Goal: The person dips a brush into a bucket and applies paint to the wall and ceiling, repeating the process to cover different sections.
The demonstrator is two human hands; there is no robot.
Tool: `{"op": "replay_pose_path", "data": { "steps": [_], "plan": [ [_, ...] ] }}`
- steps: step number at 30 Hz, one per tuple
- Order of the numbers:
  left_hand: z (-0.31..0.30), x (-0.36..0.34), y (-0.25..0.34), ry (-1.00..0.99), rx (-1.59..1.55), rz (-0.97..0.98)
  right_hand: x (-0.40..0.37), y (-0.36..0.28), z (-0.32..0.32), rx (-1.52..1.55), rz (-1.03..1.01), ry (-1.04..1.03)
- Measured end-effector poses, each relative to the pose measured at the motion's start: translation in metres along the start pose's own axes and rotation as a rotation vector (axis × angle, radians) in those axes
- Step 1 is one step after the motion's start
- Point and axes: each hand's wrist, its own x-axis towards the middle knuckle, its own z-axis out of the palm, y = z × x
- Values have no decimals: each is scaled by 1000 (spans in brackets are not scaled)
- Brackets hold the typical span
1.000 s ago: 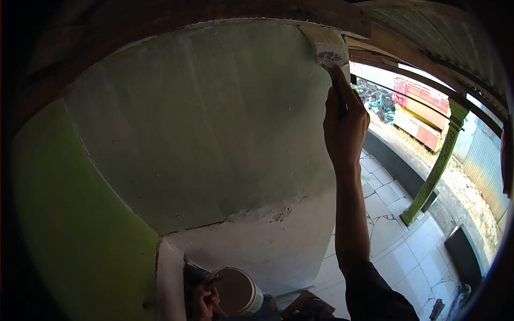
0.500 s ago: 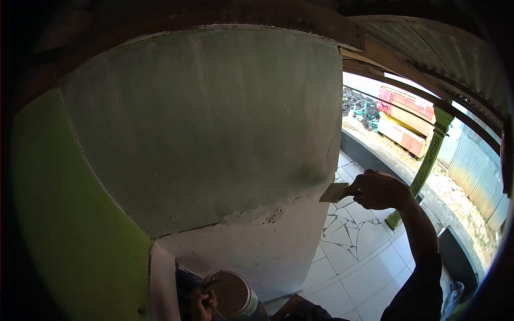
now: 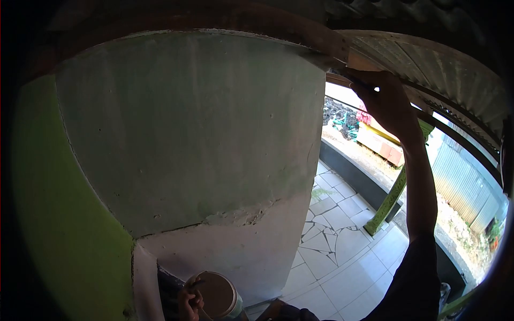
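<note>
My right hand (image 3: 383, 99) is raised to the upper right corner of the grey-green wall (image 3: 198, 128). Its fingers are closed round the dark handle of a flat, wide-headed hand tool (image 3: 338, 69), whose head is against the wall's edge just under the wooden beam (image 3: 257, 24). Whether it is a brush or a scraper is hard to make out. Low down, my left hand (image 3: 188, 306) is closed on a dark, stick-like thing (image 3: 197, 283) beside the rim of a bucket (image 3: 233, 306). Brownish-grey material (image 3: 215, 294) fills the bucket's inside.
A rough, chipped band (image 3: 251, 215) crosses the wall above its pale lower part. On the left is a green wall (image 3: 80, 214). Cracked white tiles (image 3: 334, 243), a low dark wall (image 3: 353, 184) and a green post (image 3: 388, 206) lie right, under corrugated roofing (image 3: 428, 59).
My right hand has moved the tool up along the wall's right edge, from its lower part to the top corner. The view has shifted slightly; my left hand stays by the bucket.
</note>
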Motion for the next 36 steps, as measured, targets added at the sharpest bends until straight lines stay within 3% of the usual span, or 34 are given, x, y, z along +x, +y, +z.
{"op": "replay_pose_path", "data": {
  "steps": [1, 2, 3, 9, 12, 15, 17, 19, 21, 23, 25, 29, 30, 31, 33, 34, 36],
  "plan": [
    [-1, 2, -1, 17, 6, 1, -7, -10, 7, -38, -4, 74],
    [-3, 4, -4, 17, 11, 2, -17, -26, 8, 41, 39, 17],
    [-9, 6, -9, 1, 4, -15, -26, -9, 38, 14, -81, 124],
    [-8, 3, -6, 41, -28, -73, -105, 0, 100, 131, 35, -46],
    [-4, -1, 3, 51, 3, -66, -162, -3, 110, 63, 108, -291],
    [-10, 1, -4, 98, 10, -57, -202, -2, 109, 51, 177, -775],
    [-17, 5, -9, 134, -9, -53, -203, 9, 108, 128, 80, -976],
    [-20, 8, -10, 63, 17, -12, -177, 14, 112, 74, -23, -1002],
    [-12, 8, -6, 93, 16, -3, -135, 19, 105, 45, -138, -825],
    [-10, 7, -2, 123, 22, 7, -62, -10, 64, 134, 114, -999],
    [-12, 7, 2, 89, 39, 39, -24, -6, 46, 71, -73, -810],
    [-20, 11, -6, 97, -1, 52, 15, -26, 3, -110, -122, -538],
    [-19, 12, -8, 115, -14, 46, 26, -31, -9, -48, -81, -585],
    [-17, 12, -10, 134, -26, 38, 21, -27, -9, -126, -195, -358],
    [-11, 13, -10, 149, -38, 28, 39, -28, -19, 25, 22, -427],
    [-10, 13, -10, 166, -47, 18, 37, -27, -18, 25, 25, -429],
    [-16, 15, -14, 124, -32, 2, 28, -26, -14, -123, -370, 141]
  ]
}}
